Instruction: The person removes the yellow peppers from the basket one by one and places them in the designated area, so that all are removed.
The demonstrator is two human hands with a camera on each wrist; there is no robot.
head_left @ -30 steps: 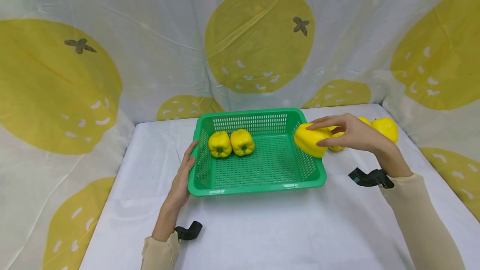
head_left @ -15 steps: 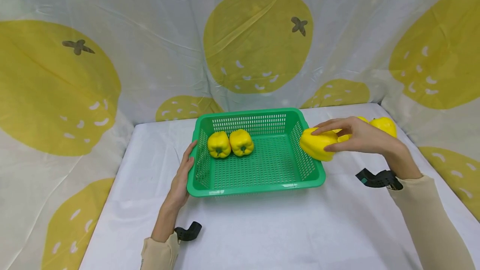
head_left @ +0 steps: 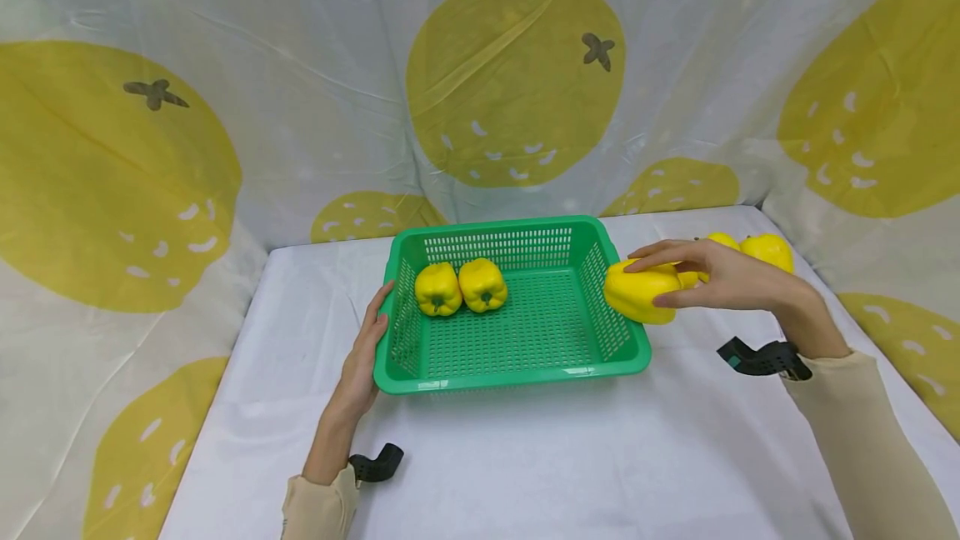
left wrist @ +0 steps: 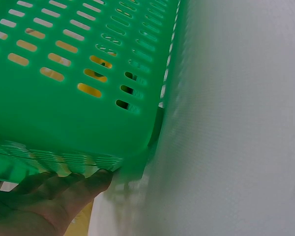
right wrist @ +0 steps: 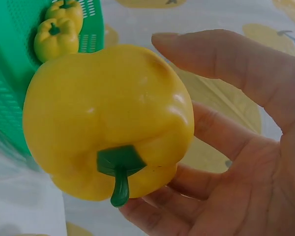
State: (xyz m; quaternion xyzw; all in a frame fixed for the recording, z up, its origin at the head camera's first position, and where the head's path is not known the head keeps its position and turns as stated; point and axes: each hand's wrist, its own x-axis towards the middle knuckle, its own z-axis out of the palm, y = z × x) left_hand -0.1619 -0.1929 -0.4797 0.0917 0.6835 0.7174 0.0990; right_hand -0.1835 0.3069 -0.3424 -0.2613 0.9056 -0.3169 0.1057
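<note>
A green perforated basket [head_left: 517, 387] stands on the white cloth, two yellow bell peppers [head_left: 438, 288] side by side in its left half. My left hand [head_left: 362, 357] lies along the basket's left side. Its straight fingers touch the outer wall by the rim, as the left wrist view also shows. At the opposite end my right hand [head_left: 723, 275] holds another yellow bell pepper [head_left: 636, 293] between thumb and fingers. That pepper overlaps the basket's right rim in the head view. The right wrist view shows its green stem [right wrist: 121, 182] facing the camera.
Several more yellow bell peppers [head_left: 768, 252] lie on the table at the right, partly hidden behind my right hand. A white curtain [head_left: 322, 107] printed with large yellow fruit hangs behind the table and along both sides.
My right hand has moved a little to the right and nearer to me with the bell pepper, away from the basket's middle. The left hand and the basket have stayed put.
</note>
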